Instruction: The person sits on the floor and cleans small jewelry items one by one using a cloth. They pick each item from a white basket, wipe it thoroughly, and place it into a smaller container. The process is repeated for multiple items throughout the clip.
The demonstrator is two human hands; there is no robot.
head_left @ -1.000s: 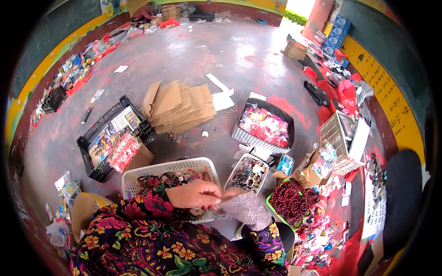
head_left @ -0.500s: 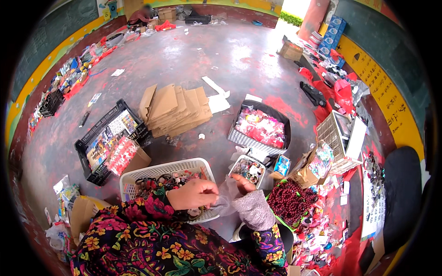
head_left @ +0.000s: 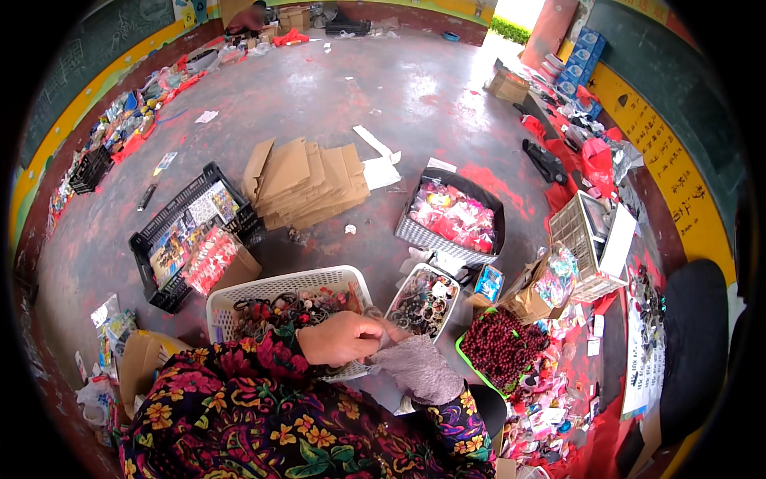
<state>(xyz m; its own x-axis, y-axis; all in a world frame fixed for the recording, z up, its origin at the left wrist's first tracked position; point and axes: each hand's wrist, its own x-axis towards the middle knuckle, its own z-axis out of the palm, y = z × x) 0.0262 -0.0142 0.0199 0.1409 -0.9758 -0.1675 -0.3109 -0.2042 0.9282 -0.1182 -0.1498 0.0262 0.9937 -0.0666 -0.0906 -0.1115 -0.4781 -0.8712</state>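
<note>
My left hand is closed in a pinch over the right side of a white plastic basket. Against its fingertips lies my right hand, mostly hidden by a fuzzy grey cuff; its few visible fingers look closed. A clear plastic bag is gripped between both hands, only faintly visible now. Dark hair ties and small coloured trinkets fill the basket below. Just beyond my right hand stands a smaller white basket of hair ties and trinkets.
Dark red beads fill a green-rimmed tray at right. Ahead stand a patterned bin of pink packets and flattened cardboard. A black crate is at left, a white crate at right. Another person sits far off.
My right hand has moved left and nearer to me, up to my left hand, uncovering the smaller basket. The clear bag, stretched between the hands before, is now bunched at the fingers.
</note>
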